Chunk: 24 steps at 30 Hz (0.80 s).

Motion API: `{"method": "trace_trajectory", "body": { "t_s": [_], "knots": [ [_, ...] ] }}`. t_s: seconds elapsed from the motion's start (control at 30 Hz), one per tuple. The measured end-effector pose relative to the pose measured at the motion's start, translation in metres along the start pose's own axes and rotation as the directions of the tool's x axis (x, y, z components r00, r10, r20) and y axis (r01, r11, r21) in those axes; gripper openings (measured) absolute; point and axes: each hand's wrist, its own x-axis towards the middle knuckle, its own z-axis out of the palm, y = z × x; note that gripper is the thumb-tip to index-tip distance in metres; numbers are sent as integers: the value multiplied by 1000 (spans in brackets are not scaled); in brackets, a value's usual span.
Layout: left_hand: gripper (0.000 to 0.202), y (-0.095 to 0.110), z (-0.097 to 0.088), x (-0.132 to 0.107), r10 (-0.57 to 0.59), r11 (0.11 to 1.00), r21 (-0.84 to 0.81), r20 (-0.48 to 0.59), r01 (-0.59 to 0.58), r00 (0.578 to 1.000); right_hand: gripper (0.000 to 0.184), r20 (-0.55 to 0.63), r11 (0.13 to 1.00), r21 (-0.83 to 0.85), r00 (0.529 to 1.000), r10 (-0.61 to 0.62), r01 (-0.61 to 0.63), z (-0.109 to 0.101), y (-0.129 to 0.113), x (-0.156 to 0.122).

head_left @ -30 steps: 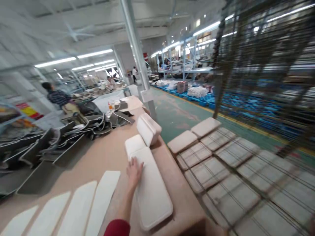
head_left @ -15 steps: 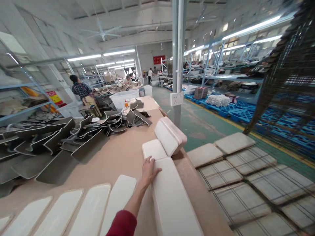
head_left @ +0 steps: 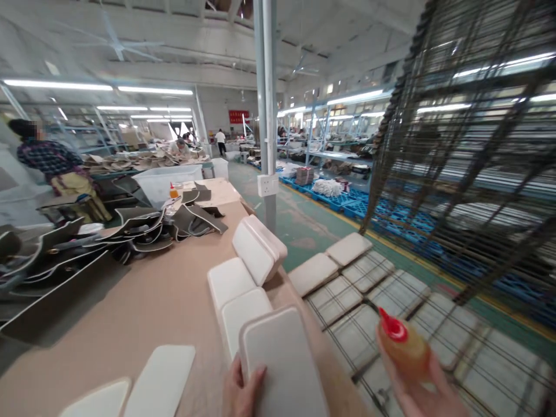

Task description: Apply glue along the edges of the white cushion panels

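Presently, a white padded panel is held at its lower left edge by the left hand, fingers curled onto it, at bottom centre above the table. An amber glue bottle with a red cap is clasped in the right hand, lower right, over the wire rack.

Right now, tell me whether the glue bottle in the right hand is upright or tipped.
Tipped. The glue bottle leans in the right hand, its red tip pointing up-left.
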Motion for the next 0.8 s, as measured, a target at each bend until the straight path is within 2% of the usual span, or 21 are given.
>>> {"method": "trace_trajectory", "body": {
  "t_s": [0.07, 0.13, 0.23, 0.3, 0.33, 0.4, 0.43, 0.5, 0.53, 0.6, 0.67, 0.73, 0.8],
  "knots": [
    [51, -17, 11, -11, 5, 1000, 18, -35, -5, 999, 41, 31, 993, 95, 997, 64, -67, 0, 0, -2],
    [54, -11, 19, -20, 65, 997, 35, -42, -64, 997, 40, 51, 986, 132, 994, 98, -104, -1, -2, -6],
    [66, 36, 23, -33, 213, 976, 38, 0, -213, 977, 41, 118, 991, 97, 990, 80, -92, -5, -11, -13],
    [64, 77, 23, -44, 316, 942, 75, 133, -328, 939, 43, 196, 998, 63, 981, 14, -26, -5, -21, -17],
    [60, 96, 23, -50, 321, 926, 117, 252, -358, 913, 43, 235, 999, 37, 971, -40, 32, -5, -28, -20],
    [52, 128, 25, -63, 267, 898, 186, 490, -398, 830, 46, 303, 983, -21, 938, -169, 184, -2, -44, -25],
    [50, 140, 27, -70, 229, 884, 203, 596, -421, 769, 48, 339, 962, -47, 910, -238, 269, -1, -52, -28],
    [49, 159, 30, -82, 155, 861, 210, 760, -464, 632, 52, 446, 900, -82, 823, -352, 429, 3, -71, -36],
    [50, 167, 32, -87, 123, 852, 203, 818, -482, 561, 54, 523, 868, -90, 764, -376, 489, 5, -80, -41],
    [50, 181, 37, -97, 64, 842, 189, 895, -506, 441, 54, 683, 816, -93, 633, -364, 570, 8, -96, -50],
    [49, 192, 41, -104, 15, 836, 183, 935, -518, 355, 50, 780, 785, -111, 543, -311, 609, 9, -109, -59],
    [51, 199, 45, -110, -36, 826, 190, 957, -530, 287, 50, 824, 763, -137, 500, -266, 631, 9, -118, -67],
    [55, 204, 49, -115, -76, 808, 199, 969, -555, 236, 56, 849, 745, -167, 479, -224, 645, 8, -123, -74]
  ]
}}
